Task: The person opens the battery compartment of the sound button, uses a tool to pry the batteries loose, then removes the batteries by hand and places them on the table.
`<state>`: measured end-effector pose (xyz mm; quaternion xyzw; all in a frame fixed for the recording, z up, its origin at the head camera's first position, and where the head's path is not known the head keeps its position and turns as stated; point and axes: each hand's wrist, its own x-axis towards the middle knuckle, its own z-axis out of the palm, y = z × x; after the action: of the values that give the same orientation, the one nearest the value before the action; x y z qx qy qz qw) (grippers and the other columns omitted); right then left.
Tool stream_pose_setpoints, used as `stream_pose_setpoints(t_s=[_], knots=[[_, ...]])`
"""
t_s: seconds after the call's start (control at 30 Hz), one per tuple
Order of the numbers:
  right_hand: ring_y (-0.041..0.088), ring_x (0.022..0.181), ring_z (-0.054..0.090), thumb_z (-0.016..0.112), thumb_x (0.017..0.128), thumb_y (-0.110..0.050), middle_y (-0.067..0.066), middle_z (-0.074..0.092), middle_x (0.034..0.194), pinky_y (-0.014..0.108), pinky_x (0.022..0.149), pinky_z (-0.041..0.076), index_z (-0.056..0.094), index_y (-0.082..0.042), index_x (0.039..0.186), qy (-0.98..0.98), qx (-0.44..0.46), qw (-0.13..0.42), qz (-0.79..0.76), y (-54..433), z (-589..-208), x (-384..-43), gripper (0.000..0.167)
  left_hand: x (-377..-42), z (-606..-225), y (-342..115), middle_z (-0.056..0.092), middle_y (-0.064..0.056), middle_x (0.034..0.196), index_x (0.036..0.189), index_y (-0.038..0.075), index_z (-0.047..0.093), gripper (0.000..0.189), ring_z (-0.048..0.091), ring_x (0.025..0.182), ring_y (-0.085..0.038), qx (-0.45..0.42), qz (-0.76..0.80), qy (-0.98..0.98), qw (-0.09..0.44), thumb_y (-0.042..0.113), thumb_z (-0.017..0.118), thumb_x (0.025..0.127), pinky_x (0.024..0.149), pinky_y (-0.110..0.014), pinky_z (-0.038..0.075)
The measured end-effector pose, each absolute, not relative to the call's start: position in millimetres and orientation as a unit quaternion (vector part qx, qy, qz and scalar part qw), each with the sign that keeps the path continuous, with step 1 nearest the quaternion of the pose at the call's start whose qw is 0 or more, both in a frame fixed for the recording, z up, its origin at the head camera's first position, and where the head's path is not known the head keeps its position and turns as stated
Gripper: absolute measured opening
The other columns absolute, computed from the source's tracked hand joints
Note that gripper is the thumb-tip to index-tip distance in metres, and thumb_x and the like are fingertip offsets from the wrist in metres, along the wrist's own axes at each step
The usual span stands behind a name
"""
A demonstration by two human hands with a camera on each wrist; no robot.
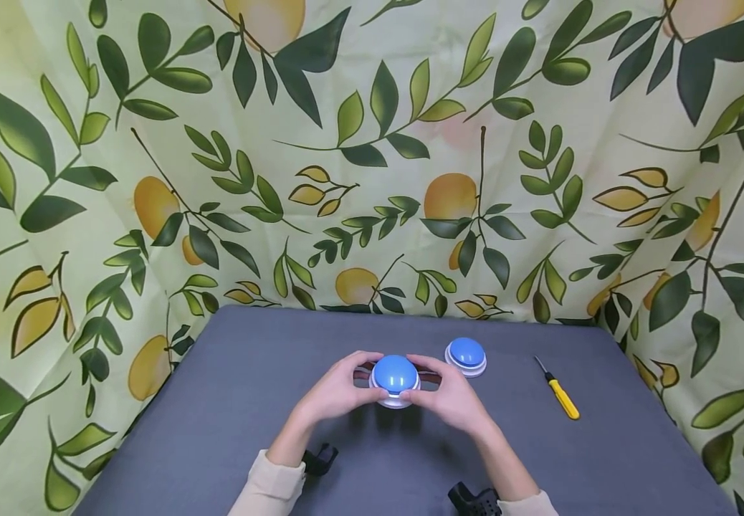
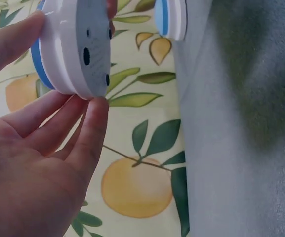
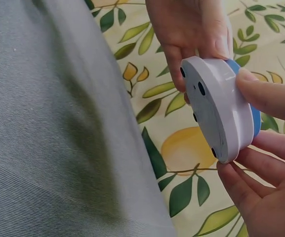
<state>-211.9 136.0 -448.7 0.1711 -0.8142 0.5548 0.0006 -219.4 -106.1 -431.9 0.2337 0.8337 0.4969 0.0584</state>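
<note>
A round push button [image 1: 394, 374] with a blue dome and white base is held up above the table between both hands. My left hand [image 1: 345, 387] grips its left side, thumb at the front and fingers behind. On the other side my right hand [image 1: 447, 394] grips it the same way. The wrist views show the white underside of the push button [image 3: 209, 111], with dark round spots and small holes; the left wrist view shows the base [image 2: 90, 54] tilted on edge. A second blue and white push button [image 1: 466, 356] sits on the table, behind and right of the hands.
A screwdriver [image 1: 560, 393] with a yellow handle lies on the right of the dark grey table [image 1: 249, 358]. Fabric [image 1: 372, 179] printed with leaves and fruit hangs behind the table and at both sides.
</note>
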Motion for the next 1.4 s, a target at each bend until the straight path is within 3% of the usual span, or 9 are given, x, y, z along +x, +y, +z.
stream_pose_setpoints(t_s=[0.23,0.43,0.6,0.93,1.27,1.4], knots=[[0.027,0.114,0.065,0.088,0.081,-0.025,0.010,0.066,0.129,0.055,0.101,0.048,0.064,-0.008,0.136,-0.805,0.178,0.017,0.565,139,-446,-213,0.062,-223,-428,-105,0.061,-0.010,0.132,0.137,0.006,0.060,0.059,0.060,0.115,-0.027,0.239,0.523,0.816,0.049,0.028,0.081,0.087,0.103,-0.056,0.045],[0.027,0.116,0.065,0.087,0.082,-0.025,0.008,0.066,0.131,0.038,0.097,0.052,0.066,-0.011,0.134,-0.806,0.174,0.027,0.566,142,-439,-210,0.058,-226,-426,-103,0.060,-0.006,0.136,0.142,0.008,0.056,0.061,0.058,0.117,-0.026,0.257,0.535,0.803,0.046,0.026,0.080,0.089,0.105,-0.052,0.044],[0.029,0.116,0.065,0.085,0.084,-0.024,0.009,0.066,0.130,0.042,0.096,0.053,0.067,-0.012,0.133,-0.803,0.158,0.023,0.574,145,-434,-211,0.054,-231,-426,-99,0.061,-0.005,0.135,0.141,0.011,0.058,0.056,0.057,0.119,-0.029,0.277,0.536,0.796,0.045,0.025,0.078,0.091,0.106,-0.052,0.043],[0.025,0.109,0.068,0.082,0.087,-0.023,0.011,0.067,0.126,0.028,0.092,0.053,0.066,-0.009,0.134,-0.798,0.146,0.024,0.585,149,-431,-212,0.052,-238,-420,-104,0.057,-0.001,0.142,0.146,0.011,0.053,0.070,0.055,0.126,-0.022,0.335,0.519,0.783,0.069,0.015,0.084,0.083,0.110,-0.044,0.041],[0.025,0.108,0.065,0.075,0.094,-0.023,0.013,0.066,0.125,0.025,0.089,0.053,0.064,-0.007,0.136,-0.786,0.147,0.016,0.601,152,-427,-209,0.046,-241,-425,-103,0.060,-0.002,0.138,0.142,0.011,0.059,0.058,0.059,0.122,-0.021,0.324,0.563,0.758,0.060,0.018,0.080,0.089,0.107,-0.034,0.044],[0.027,0.112,0.064,0.072,0.096,-0.023,0.015,0.064,0.127,0.025,0.091,0.052,0.059,-0.007,0.142,-0.783,0.157,0.006,0.602,153,-427,-209,0.051,-242,-426,-101,0.058,-0.010,0.139,0.144,0.006,0.055,0.056,0.059,0.123,-0.028,0.315,0.594,0.737,0.065,0.017,0.075,0.094,0.105,-0.032,0.046]])
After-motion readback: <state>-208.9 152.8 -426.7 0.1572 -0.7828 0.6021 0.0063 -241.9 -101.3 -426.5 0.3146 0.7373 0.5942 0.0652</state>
